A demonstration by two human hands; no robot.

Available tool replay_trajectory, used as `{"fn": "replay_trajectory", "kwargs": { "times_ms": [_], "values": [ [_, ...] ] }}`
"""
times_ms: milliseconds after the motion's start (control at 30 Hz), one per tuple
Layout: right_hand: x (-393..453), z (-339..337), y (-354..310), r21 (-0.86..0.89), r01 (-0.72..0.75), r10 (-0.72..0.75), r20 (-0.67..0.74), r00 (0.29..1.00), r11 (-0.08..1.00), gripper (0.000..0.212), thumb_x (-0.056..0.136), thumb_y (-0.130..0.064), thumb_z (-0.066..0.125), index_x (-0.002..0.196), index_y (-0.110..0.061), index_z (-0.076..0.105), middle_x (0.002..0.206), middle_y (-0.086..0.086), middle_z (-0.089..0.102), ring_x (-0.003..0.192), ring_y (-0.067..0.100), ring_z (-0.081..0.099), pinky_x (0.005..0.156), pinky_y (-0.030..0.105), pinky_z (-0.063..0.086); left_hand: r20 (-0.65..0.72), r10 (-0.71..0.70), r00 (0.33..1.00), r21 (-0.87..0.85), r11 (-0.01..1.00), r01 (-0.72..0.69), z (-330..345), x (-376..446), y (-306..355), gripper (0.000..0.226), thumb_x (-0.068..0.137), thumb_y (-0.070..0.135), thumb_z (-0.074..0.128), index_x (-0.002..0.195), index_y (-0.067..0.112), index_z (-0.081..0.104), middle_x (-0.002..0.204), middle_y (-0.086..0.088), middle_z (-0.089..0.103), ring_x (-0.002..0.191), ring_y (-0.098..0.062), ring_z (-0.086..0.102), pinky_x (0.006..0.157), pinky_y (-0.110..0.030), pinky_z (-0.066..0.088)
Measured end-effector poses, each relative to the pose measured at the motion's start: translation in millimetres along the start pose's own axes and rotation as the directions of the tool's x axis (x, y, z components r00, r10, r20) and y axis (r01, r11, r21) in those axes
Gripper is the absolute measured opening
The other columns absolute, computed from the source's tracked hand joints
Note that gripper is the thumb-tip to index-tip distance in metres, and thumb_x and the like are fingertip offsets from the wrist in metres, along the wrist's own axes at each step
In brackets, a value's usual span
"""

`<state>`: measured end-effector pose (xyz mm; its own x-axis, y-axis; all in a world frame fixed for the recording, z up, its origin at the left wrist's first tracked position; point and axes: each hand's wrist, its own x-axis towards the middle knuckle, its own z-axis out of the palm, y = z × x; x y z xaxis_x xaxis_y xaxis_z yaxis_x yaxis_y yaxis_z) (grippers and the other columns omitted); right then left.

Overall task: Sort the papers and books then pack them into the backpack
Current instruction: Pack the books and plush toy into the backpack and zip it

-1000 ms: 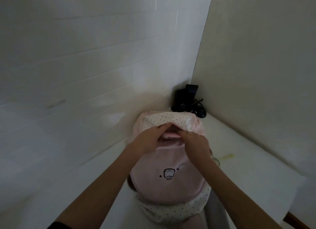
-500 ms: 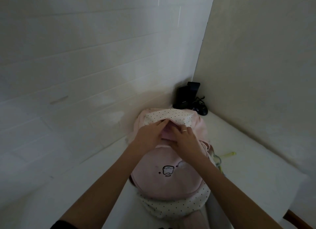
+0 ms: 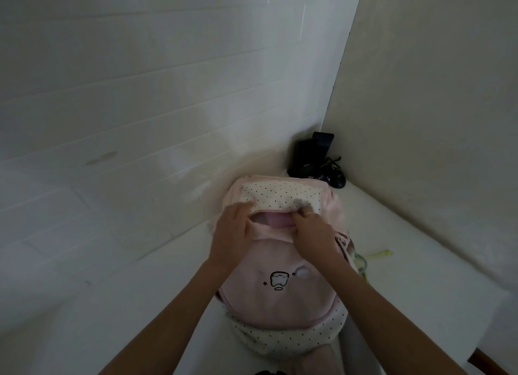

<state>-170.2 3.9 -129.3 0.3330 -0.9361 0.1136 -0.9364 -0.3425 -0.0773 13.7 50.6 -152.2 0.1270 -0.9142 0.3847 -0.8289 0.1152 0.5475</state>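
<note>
A pink backpack (image 3: 280, 299) with a white polka-dot lining and a small black drawing on its front lies on the white table. Its top opening is parted, and something pink (image 3: 277, 220) shows inside. My left hand (image 3: 232, 231) grips the left edge of the opening. My right hand (image 3: 311, 229), a ring on one finger, grips the right edge and the dotted flap (image 3: 280, 198). No papers or books lie in the open; what else is inside the bag is hidden.
The white table (image 3: 420, 276) sits in a corner between two pale walls. A black device with cables (image 3: 314, 158) stands in the corner behind the bag. A yellow-green pen (image 3: 378, 253) lies right of the bag. A brown chair edge (image 3: 487, 366) shows bottom right.
My hands have drawn apart at the bag's mouth, widening the opening so the pink inside shows. The view has shifted slightly.
</note>
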Motion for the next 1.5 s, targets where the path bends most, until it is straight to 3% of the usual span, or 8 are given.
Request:
{"fn": "replay_trajectory", "kwargs": {
  "times_ms": [100,200,300,433,867,1100,1367,1500],
  "values": [
    [11,-24,-19,0.241,0.021,0.001,-0.094,0.996,0.97,0.022,0.085,-0.01,0.044,0.092,-0.013,0.065,0.094,0.003,0.065,0.087,0.022,0.058,0.068,0.031,0.043,0.21,-0.24,0.948,-0.06,0.964,0.258,1,1,-21,0.041,0.087,0.006,0.05,0.128,0.003,0.048,0.129,-0.016,0.051,0.123,-0.034,0.045,0.099,-0.036,0.037],
    [27,-29,-50,0.293,0.244,-0.2,-0.173,0.965,0.924,0.047,0.083,-0.003,0.053,0.128,-0.018,0.052,0.135,0.003,0.052,0.127,0.021,0.044,0.102,0.035,0.036,0.329,-0.276,0.903,-0.102,0.94,0.324,5,3,-26,0.037,0.094,0.015,0.048,0.129,0.005,0.05,0.123,-0.013,0.059,0.114,-0.027,0.055,0.093,-0.03,0.042],
    [47,-17,-71,0.065,0.448,-0.452,0.145,0.88,0.892,0.062,0.091,-0.013,0.051,0.146,-0.025,0.026,0.158,-0.001,0.017,0.146,0.019,0.011,0.117,0.044,0.012,0.23,-0.347,0.909,-0.226,0.89,0.397,2,5,-22,0.027,0.091,0.014,0.055,0.117,0.008,0.052,0.097,-0.004,0.064,0.085,-0.017,0.061,0.072,-0.023,0.044],
    [64,1,-77,-0.19,0.526,-0.423,0.403,0.811,0.829,0.034,0.095,-0.029,0.042,0.128,-0.027,0.049,0.134,-0.002,0.052,0.134,0.023,0.038,0.114,0.053,0.007,0.21,-0.391,0.896,-0.241,0.868,0.435,-5,-1,-27,0.033,0.083,0.007,0.061,0.113,0.012,0.048,0.089,-0.001,0.062,0.08,-0.017,0.06,0.07,-0.025,0.046],
    [57,-30,-12,-0.442,0.602,-0.7,-0.088,0.708,0.665,0.018,0.064,-0.024,0.079,0.075,-0.026,0.065,0.08,-0.004,0.067,0.079,0.018,0.061,0.091,0.041,0.042,0.259,0.087,0.962,0.272,0.949,-0.159,7,17,-21,0.025,0.092,0.016,0.046,0.114,0.014,0.058,0.119,-0.002,0.061,0.118,-0.022,0.051,0.1,-0.034,0.023],
    [3,-15,98,-0.444,0.132,-0.132,0.033,0.991,0.886,0.029,0.067,-0.034,0.079,0.091,-0.029,0.063,0.087,-0.001,0.068,0.083,0.024,0.064,0.093,0.047,0.035,0.313,0.017,0.95,0.368,0.92,-0.137,-12,21,-33,0.024,0.094,0.021,0.044,0.113,0.013,0.055,0.115,-0.004,0.059,0.116,-0.021,0.049,0.112,-0.043,0.013],
    [-13,31,93,-0.116,-0.151,0.168,0.158,0.973,0.982,0.024,0.095,-0.032,0.04,0.117,-0.025,0.044,0.101,-0.002,0.058,0.09,0.021,0.06,0.082,0.035,0.039,0.254,-0.187,0.949,0.059,0.982,0.177,-7,5,-41,0.021,0.095,0.02,0.04,0.111,0.011,0.052,0.1,-0.007,0.062,0.095,-0.029,0.058,0.076,-0.034,0.04],
    [-24,34,113,0.416,-0.387,0.292,0.275,0.916,0.823,0.02,0.09,-0.014,0.052,0.11,-0.012,0.051,0.107,0.008,0.064,0.086,0.021,0.054,0.075,0.029,0.039,0.381,-0.369,0.848,0.014,0.919,0.393,-17,-23,-61,0.043,0.098,0.021,0.036,0.14,0.009,0.039,0.138,-0.012,0.05,0.124,-0.028,0.049,0.103,-0.033,0.036]
  ]
}}
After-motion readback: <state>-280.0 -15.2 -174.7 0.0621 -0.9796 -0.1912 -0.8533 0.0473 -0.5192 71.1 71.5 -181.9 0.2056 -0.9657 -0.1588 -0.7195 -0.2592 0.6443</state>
